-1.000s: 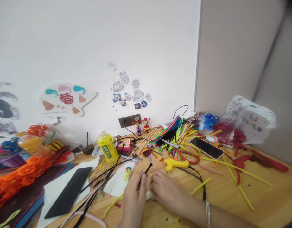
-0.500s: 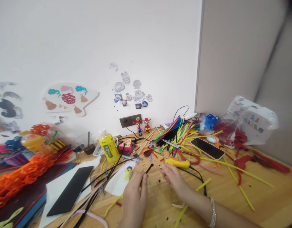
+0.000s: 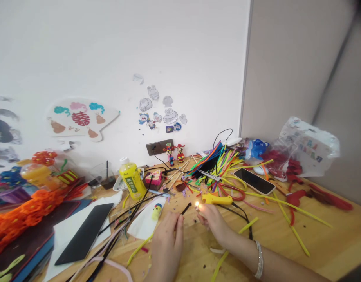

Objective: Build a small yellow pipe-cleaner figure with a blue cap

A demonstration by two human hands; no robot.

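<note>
My left hand (image 3: 168,241) is closed round a short black pipe cleaner (image 3: 186,208), whose free end sticks out up and to the right. Facing it, my right hand (image 3: 212,220) grips a lighter (image 3: 197,209), mostly hidden by the fingers. A small flame (image 3: 197,204) burns at the lighter's top, a little to the right of the black tip. Just beyond my right hand lies a yellow hot glue gun (image 3: 217,199). A small yellow chick figure (image 3: 157,211) rests on white paper (image 3: 143,226) beyond my left hand.
Scissors (image 3: 209,174) lie on a heap of coloured pipe cleaners (image 3: 224,162). A phone (image 3: 254,181) is at the right, a yellow drink bottle (image 3: 132,179) at the back left. A black board (image 3: 85,234) sits on paper at the left. Glue-gun cable (image 3: 242,213) runs beside my right wrist.
A flame now shows at the lighter in my right hand; half a second ago there was none. Both hands stay nearly in place, and the view has shifted slightly.
</note>
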